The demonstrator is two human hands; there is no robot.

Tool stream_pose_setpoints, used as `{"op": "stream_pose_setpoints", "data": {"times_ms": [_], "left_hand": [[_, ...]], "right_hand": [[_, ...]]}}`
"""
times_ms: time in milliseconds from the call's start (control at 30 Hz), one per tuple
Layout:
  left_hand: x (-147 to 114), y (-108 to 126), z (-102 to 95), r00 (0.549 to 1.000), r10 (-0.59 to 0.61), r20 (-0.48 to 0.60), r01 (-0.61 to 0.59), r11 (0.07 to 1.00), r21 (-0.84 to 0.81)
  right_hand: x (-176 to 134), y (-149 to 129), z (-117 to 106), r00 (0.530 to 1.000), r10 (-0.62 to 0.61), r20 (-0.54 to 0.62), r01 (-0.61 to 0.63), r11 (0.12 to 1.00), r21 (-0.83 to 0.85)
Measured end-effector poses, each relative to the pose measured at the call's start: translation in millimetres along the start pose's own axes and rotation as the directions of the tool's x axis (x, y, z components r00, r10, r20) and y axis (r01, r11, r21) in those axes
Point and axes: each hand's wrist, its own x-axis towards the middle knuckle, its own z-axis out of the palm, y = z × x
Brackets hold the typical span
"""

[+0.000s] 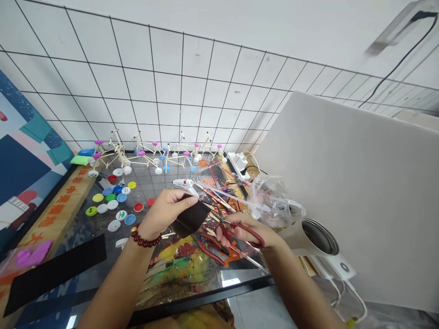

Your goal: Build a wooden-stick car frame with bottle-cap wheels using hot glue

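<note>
Pinched between thumb and fingers of my left hand [168,210] is a piece of black sheet material [191,217], folded or curved over. My right hand [252,228] grips a pair of scissors with red handles [249,232]. Their metal blades point up and left, close to the right edge of the black sheet; whether they touch it I cannot tell. Below the hands lie pliers with red handles [211,253] on the table. A longer black strip [58,274] rests at the left.
Many coloured bottle caps [112,204] lie left of my hands. Small stick figures [164,157] stand along the back. A white glue gun [185,183], loose sticks [219,198] and a clear plastic bag [270,196] are behind. Stacked cups [315,237] stand right; a power strip [239,165] sits behind.
</note>
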Motion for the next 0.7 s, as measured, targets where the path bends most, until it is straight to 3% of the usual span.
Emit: {"op": "stream_pose_setpoints", "data": {"times_ms": [400,700], "left_hand": [[5.4,-7.0,-3.2,0.996,-0.005,0.094,0.004,1.0,0.011],[5.1,-2.6,-0.2,0.993,0.021,0.117,-0.025,0.999,0.033]], "right_hand": [[-4.9,8.2,5.3,0.997,0.07,-0.045,-0.063,0.99,0.128],[-5.8,9.6,18.1,0.991,0.021,-0.13,-0.001,0.988,0.156]]}}
